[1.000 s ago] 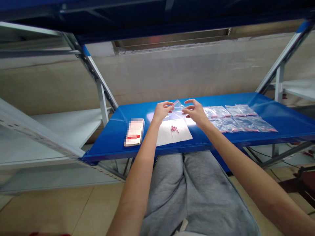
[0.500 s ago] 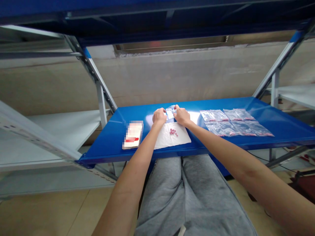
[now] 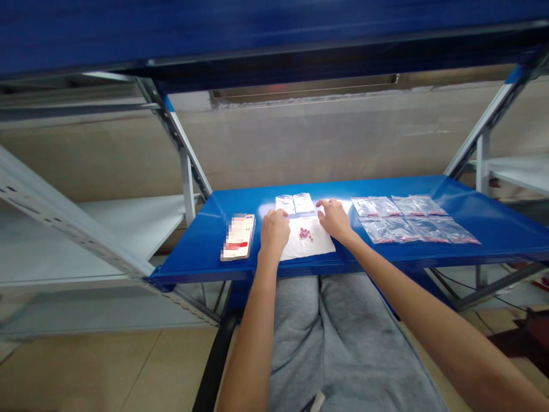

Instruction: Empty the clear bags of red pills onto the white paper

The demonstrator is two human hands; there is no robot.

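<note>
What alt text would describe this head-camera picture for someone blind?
A person's left hand and right hand flank a white cloth bearing small pink pieces on a blue table. Two plastic bags lie beyond the cloth, rows of bags to the right, a phone to the left.

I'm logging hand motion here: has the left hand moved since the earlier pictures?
Yes. Judged against the blue tabletop, the left hand has come toward the person, away from the back edge, and slightly leftward.

They wear soft grey sweatpants (image 3: 343,337) (with a pale strip (image 3: 318,400) in front); the left hand (image 3: 274,233), right hand (image 3: 335,221) and both forearms (image 3: 253,337) are bare.
</note>
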